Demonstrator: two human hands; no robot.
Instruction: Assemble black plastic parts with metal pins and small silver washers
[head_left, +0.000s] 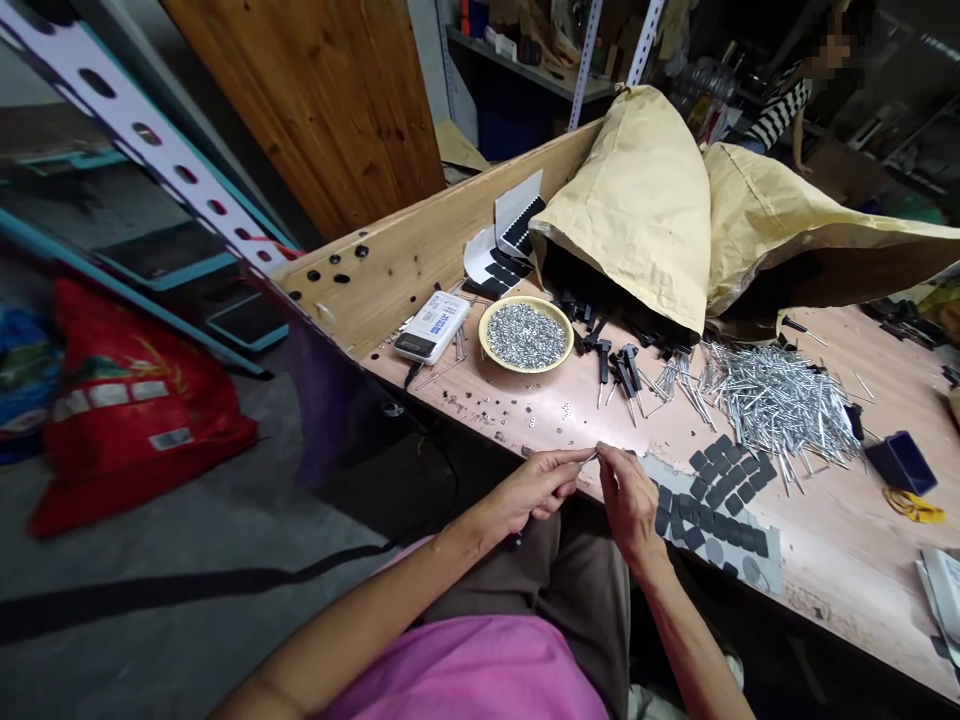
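My left hand (538,486) and my right hand (628,497) meet at the near edge of the wooden workbench (847,540), fingertips pinched together on a small thin metal piece (596,455) held between them. Just right of my right hand lies a grey sheet of dark adhesive pads (712,505). Farther back sit a yellow bowl of small silver nuts (526,334), a few black-handled pins (622,375) and a big heap of silver metal pins (780,400).
Two tan paper sacks (652,200) lie open at the back, spilling black parts. A white digital scale (433,325), a blue box (902,462) and yellow rubber bands (913,505) are on the bench. A red bag (127,410) sits on the floor left. Another person's striped sleeve (780,110) shows far back.
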